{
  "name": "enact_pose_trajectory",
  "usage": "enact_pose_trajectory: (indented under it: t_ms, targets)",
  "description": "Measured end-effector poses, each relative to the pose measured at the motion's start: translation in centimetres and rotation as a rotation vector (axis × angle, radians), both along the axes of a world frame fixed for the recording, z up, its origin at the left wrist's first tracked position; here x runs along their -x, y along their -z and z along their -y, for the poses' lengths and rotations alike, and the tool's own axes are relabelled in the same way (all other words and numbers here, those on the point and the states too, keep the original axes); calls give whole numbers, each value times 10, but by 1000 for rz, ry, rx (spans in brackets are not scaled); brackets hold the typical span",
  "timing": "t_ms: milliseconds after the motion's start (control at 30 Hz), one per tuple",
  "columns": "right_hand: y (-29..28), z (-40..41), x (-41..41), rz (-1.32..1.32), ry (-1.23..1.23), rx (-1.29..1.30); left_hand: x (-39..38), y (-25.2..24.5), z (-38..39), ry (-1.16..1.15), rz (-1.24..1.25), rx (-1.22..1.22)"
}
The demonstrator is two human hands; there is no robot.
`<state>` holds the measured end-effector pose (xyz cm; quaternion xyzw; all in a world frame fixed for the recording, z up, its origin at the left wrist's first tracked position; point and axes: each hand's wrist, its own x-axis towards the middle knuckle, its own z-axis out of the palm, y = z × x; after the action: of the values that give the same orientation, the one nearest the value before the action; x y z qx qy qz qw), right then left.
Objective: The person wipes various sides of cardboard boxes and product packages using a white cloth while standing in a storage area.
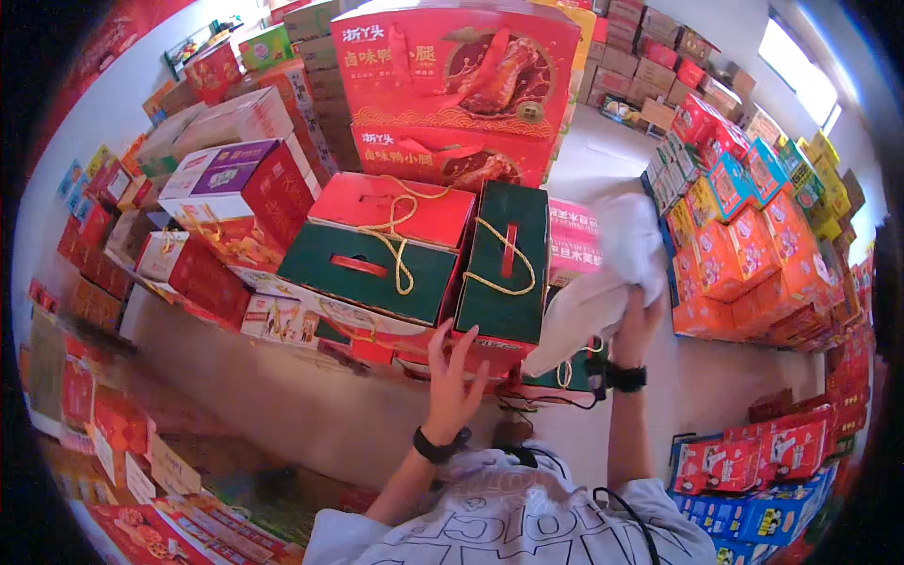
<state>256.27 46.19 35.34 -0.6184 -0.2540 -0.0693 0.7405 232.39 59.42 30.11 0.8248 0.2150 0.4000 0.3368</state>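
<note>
My right hand (pixel 635 328) is closed on a pale cloth (pixel 614 275), which hangs and spreads to the left beside the stacked gift boxes; part of it is blurred. My left hand (pixel 455 378), its fingers spread, is at the near edge of a dark green gift box (pixel 512 311) with a red handle and a yellow cord; whether the fingertips touch it I cannot tell. Left of that box lie another green-topped box (pixel 381 282) and a red-topped box (pixel 431 212) with loose yellow cords. Each wrist wears a black band.
Large red cartons (pixel 452 70) with ribbon handles stand behind the green boxes. Purple and white boxes (pixel 226 169) are stacked at the left. Pink boxes (pixel 573 233) stand behind the cloth. Orange boxes (pixel 756 261) are piled at the right, with red packets (pixel 756 452) at the lower right.
</note>
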Motion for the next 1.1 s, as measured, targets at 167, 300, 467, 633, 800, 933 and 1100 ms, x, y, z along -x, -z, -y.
enact_pose_trajectory:
  t_ms: [167,300,467,633,800,933,1100]
  targets:
    - [-20,4,-25,22,99,-18,-1,-15,4,-5,14,63]
    - [-33,-39,-2,653,-273,587,-21,-39,3,50,37,-25]
    - [-10,-63,46,719,-501,564,-39,-34,-3,3,-72,-224]
    - [-31,-19,55,703,-699,486,-30,-42,9,-10,10,-8]
    - [-21,17,41,671,-761,348,-47,-38,29,37,207,75]
    - [-2,27,32,595,-683,385,-68,-46,39,161,142,63]
    - [51,17,-30,409,-439,327,-83,-43,46,174,-92,0]
